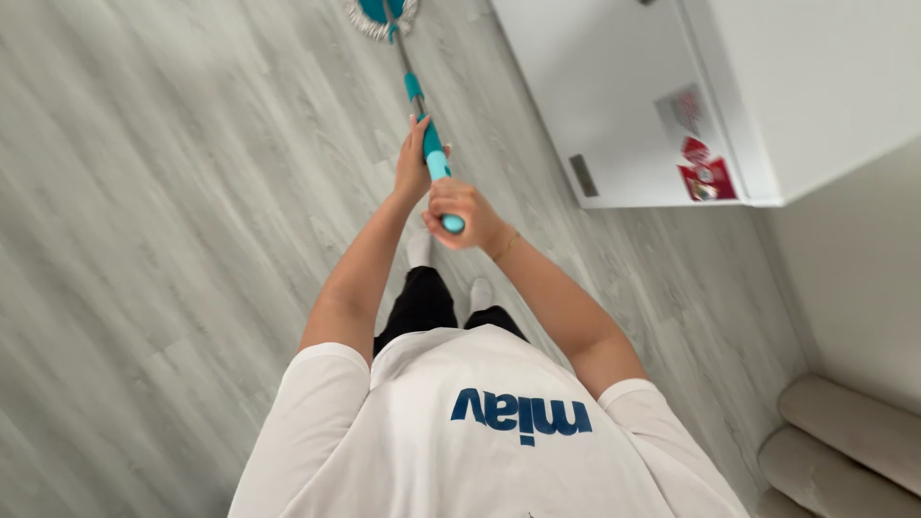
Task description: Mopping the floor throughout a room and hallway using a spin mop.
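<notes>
Right hand (pixel 462 209) is curled tight around the top end of a teal-gripped, grey-shafted mop handle (pixel 429 144); left hand (pixel 414 163) wraps it just below. Its teal round mop head (pixel 382 14) is cut off by the frame's top edge. Pale grey plank floor (pixel 163 221) lies open leftward; a white cabinet (pixel 624 105) crowds the right.

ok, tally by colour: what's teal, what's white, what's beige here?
Teal: 1, the mop, gripped by the left hand and the right hand.
White: 1, the cabinet.
Beige: 2, the cushions.
Total: 4
</notes>
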